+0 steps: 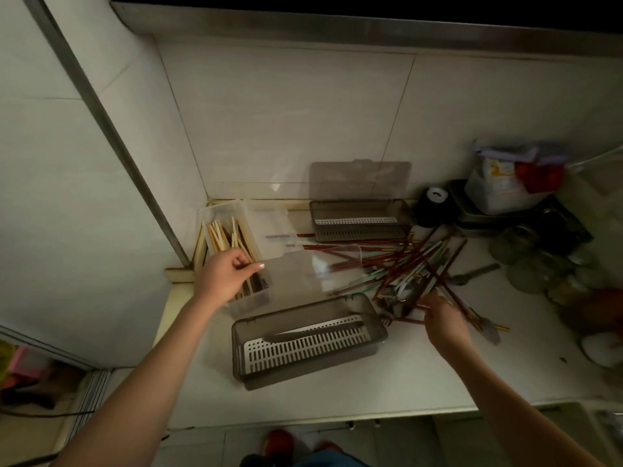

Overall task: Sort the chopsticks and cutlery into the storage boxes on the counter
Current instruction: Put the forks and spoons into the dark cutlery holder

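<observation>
Pale wooden chopsticks (224, 237), dark red chopsticks (397, 264), grey slotted box (308, 342).

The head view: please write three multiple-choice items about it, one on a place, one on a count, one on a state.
1. Where are the pale chopsticks?
A. in the clear box
B. in the near grey box
C. on the floor

2. How many grey boxes with slotted trays are on the counter?
A. one
B. two
C. four

3. What is the far grey box's lid doing?
A. lying flat shut
B. standing open
C. lying on the floor

Answers:
1 A, they stand inside the clear box by the left hand.
2 B, a near grey box and a far grey box.
3 B, it stands upright against the wall.
</observation>
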`<state>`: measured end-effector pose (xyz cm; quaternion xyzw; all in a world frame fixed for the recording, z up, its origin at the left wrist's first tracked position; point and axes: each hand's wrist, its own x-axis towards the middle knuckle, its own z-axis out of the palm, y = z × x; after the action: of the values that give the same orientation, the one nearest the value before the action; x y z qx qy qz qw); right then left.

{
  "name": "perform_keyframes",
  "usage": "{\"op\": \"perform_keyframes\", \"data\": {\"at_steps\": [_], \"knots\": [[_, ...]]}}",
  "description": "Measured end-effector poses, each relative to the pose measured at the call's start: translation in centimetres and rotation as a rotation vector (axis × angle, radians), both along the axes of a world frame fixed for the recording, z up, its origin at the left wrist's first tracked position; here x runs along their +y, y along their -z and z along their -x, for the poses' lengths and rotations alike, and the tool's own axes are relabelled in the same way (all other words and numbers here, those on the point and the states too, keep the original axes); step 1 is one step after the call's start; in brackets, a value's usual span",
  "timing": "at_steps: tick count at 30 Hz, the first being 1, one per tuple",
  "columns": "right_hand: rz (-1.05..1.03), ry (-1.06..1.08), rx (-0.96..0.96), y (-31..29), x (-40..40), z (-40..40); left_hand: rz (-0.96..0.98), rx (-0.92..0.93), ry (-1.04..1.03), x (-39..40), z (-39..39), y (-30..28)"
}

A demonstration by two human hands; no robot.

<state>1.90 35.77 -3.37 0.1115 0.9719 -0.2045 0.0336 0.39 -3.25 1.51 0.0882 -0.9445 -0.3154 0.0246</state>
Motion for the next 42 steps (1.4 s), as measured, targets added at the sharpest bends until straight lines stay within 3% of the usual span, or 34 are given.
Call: {"op": "perform_keyframes", "data": {"at_steps": [7,13,18,21,24,29,34,37,40,42], "knots": [[-0.13,-0.126,-0.144,0.8,1.2,0.5,-0.052,0.024,-0.033,-0.5,-0.7,0.6],[-0.312,-0.188,0.003,0.6,0.3,0.4,-0.206,-0.024,0.036,-0.1,-1.1,-0.3],[-0.283,-0.352,0.037,1.2,-0.6,0.9,-0.348,-0.106,0.081,0.2,-1.5,-2.0],[-0.284,-0.376,0.004,0.8,-1.2,2.5,-0.376,-0.133,0.073,-0.1,-1.5,-2.2],[-0.426,-0.53,-0.134,0.4,-1.8,4.3,-0.383,-0.142,0.059,-0.1,-1.5,-2.1],[-0.585,-0.689,-0.155,-0.2,-2.4,5.4,-0.363,-0.142,0.035,0.3,-1.6,-2.2],[-0.567,-0.839,-0.179,-0.3,-2.1,6.3,-0.35,-0.15,0.019,0.3,-1.4,-2.2],[-0.494,-0.928,-0.007,-1.6,-1.9,5.9,-0.351,-0.145,0.017,0.3,-1.1,-2.0],[-0.345,-0.795,0.217,-2.1,-2.6,5.6,-0.362,-0.151,0.032,0.4,-0.9,-2.0],[-0.245,-0.819,0.412,-2.3,-3.4,5.2,-0.361,-0.154,0.044,0.3,-0.9,-2.1]]}}
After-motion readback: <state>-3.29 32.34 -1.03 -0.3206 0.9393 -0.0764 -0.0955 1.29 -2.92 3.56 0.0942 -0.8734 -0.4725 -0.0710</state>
